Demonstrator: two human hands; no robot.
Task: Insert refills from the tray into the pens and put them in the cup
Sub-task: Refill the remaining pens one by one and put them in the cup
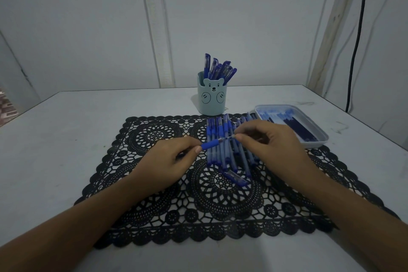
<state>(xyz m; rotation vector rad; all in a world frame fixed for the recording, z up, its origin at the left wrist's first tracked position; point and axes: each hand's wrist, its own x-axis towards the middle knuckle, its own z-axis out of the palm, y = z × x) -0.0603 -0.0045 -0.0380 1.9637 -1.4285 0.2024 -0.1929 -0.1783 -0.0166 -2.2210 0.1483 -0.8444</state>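
Note:
My left hand (176, 158) grips a blue pen (212, 144) by its barrel, with the blue grip section sticking out to the right. My right hand (269, 139) pinches the pen's thin tip end, just right of the grip. Both hands hover over a row of several blue pens (223, 157) lying on the black lace mat (154, 183). A loose pen cap (235, 177) lies in front of the row. The pale blue bear cup (212, 97) stands behind, holding several capped pens (220, 69). The tray (318, 141) at the right holds dark refills (298, 128).
The mat lies on a white table (66, 128) that ends against a white wall. A black cable (357, 35) hangs down the wall at the far right. The table's left edge (19, 115) drops away near a brick floor.

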